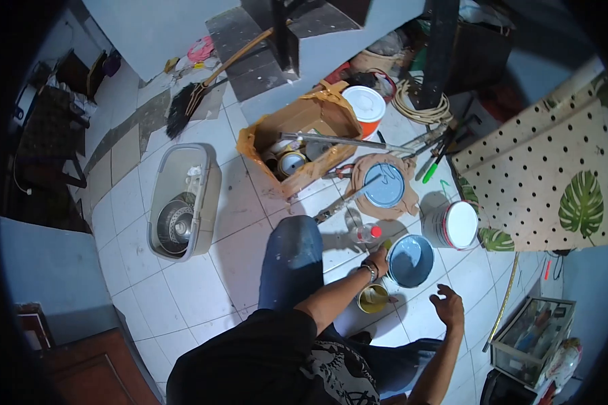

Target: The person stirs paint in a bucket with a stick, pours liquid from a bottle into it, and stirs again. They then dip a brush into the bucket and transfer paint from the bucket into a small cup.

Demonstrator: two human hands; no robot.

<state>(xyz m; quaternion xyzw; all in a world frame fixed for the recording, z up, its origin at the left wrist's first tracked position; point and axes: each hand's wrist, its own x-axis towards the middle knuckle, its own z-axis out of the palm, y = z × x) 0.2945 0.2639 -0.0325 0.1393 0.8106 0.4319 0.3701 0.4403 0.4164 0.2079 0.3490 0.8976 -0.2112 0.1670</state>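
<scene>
My left hand is closed at the left rim of a bucket with grey-blue paint inside. A small yellowish piece shows by its fingers; I cannot make out what they grip. My right hand hangs in the air to the lower right of the bucket, fingers apart and slightly curled, holding nothing. Below my left hand stands a yellow-stained can. A clear bottle with a red cap is just above the bucket, and a white-lidded pail stands to its upper right.
A grey plastic tub with a metal strainer stands left. Behind are a cardboard box of cans, an orange pail with white lid, a blue lid on brown cloth, and a broom. A glass case stands right.
</scene>
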